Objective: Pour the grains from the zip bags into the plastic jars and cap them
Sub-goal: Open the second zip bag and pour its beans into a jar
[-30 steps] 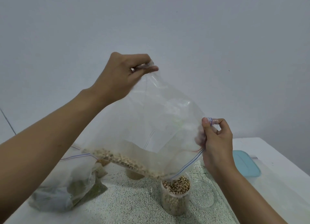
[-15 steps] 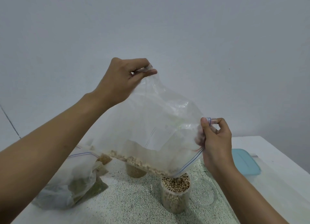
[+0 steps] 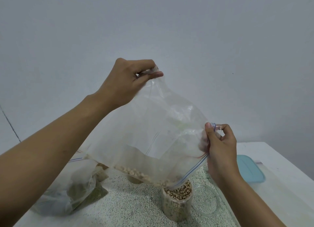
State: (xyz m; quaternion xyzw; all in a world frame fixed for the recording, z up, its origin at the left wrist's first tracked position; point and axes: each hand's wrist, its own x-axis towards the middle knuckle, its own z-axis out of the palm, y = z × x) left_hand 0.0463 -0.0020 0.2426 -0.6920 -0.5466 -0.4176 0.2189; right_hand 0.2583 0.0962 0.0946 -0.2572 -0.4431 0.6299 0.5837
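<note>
A clear zip bag [image 3: 153,133] is held tilted in the air above an open plastic jar [image 3: 177,201], which stands on a speckled mat [image 3: 132,208]. The raised corner of the bag is pinched between the thumb and curled fingers of the left hand [image 3: 125,80], high above the jar and to its left. The zip edge, marked by a blue line, is pinched between the thumb and forefinger of the right hand [image 3: 219,145], above the jar and slightly to its right; the other fingers of that hand are curled. The bag is thus stretched between the two hands, and its lowest corner, at the mouth, is brought just over the jar's rim; whether it touches the rim cannot be told. Pale grains [image 3: 136,173] are gathered along the bag's lower fold, just up and left of the jar's mouth. The jar is filled nearly to its rim with like grains.

Just right of the jar a clear round piece [image 3: 206,201] lies on the mat; whether it is a lid or a second jar cannot be told. Farther right of the jar, a blue lid [image 3: 248,169] lies on the white table [image 3: 278,160]. Behind the jar to its left, another container [image 3: 135,180] is largely hidden by the bag. Well left of the jar, a second bag [image 3: 73,191] with green contents lies slumped.
</note>
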